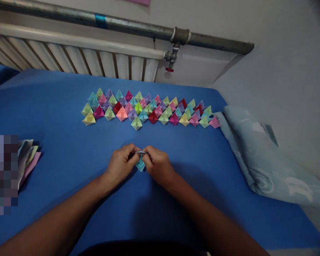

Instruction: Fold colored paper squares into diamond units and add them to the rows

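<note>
A small light-blue folded paper boat (140, 165) is pinched between my two hands, low over the blue surface in the middle of the view. My left hand (122, 160) grips its left side between thumb and fingers. On the opposite side, my right hand (159, 164) pinches the paper the same way. Parts of the paper are hidden behind my fingers. Beyond my hands stand several rows of folded paper boats (153, 117) in green, pink, red, purple, blue and yellow. One pale green boat (136, 123) sits a little nearer than the others.
A stack of coloured paper sheets (29, 161) lies at the left, partly covered by a blurred patch. To the right is a folded pale blue-green blanket (245, 142). Behind the blue surface (69, 149) run a white radiator (77, 58) and a grey pipe (138, 26) with a red-handled valve (170, 69).
</note>
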`<action>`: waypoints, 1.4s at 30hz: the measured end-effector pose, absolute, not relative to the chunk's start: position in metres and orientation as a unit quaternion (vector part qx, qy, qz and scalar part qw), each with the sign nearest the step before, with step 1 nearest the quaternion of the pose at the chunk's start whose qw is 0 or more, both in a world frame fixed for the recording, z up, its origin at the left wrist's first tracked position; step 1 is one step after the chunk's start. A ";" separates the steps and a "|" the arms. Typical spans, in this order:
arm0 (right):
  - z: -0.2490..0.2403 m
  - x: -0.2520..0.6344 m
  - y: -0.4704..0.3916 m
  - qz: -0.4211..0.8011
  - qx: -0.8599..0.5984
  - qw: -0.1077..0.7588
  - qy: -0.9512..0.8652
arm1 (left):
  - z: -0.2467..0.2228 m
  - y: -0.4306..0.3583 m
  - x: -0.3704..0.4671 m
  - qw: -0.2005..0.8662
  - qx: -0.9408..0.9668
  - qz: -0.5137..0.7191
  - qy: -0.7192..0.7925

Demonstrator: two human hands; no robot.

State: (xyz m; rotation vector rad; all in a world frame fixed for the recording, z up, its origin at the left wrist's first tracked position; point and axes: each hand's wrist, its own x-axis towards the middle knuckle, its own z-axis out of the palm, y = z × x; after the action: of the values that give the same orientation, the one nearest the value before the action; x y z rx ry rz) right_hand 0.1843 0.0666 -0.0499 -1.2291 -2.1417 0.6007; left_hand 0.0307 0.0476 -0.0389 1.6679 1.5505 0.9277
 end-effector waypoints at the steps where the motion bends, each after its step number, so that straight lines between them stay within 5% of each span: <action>1: -0.050 0.184 0.067 0.225 -0.463 0.293 -0.805 | -0.039 0.048 0.031 0.338 0.638 0.355 0.594; 12: -0.037 0.190 0.074 0.448 -0.528 0.286 -0.662 | -0.045 0.053 0.028 0.416 0.589 0.353 0.596; 19: -0.037 0.192 0.071 0.435 -0.528 0.300 -0.665 | -0.031 0.055 0.021 0.560 0.520 0.342 0.547; 27: -0.038 0.196 0.070 0.401 -0.529 0.308 -0.682 | -0.030 0.057 0.016 0.610 0.484 0.338 0.528; 35: -0.041 0.195 0.069 0.379 -0.518 0.309 -0.702 | -0.029 0.054 0.020 0.580 0.501 0.338 0.546; 42: -0.042 0.193 0.069 0.336 -0.515 0.294 -0.731 | -0.035 0.050 0.022 0.437 0.614 0.314 0.577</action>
State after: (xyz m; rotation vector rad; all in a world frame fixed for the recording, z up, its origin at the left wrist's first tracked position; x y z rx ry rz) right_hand 0.1933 0.0686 -0.0422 -1.3723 -1.9473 0.8952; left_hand 0.0215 0.0503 -0.0348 1.5267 1.4349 0.7812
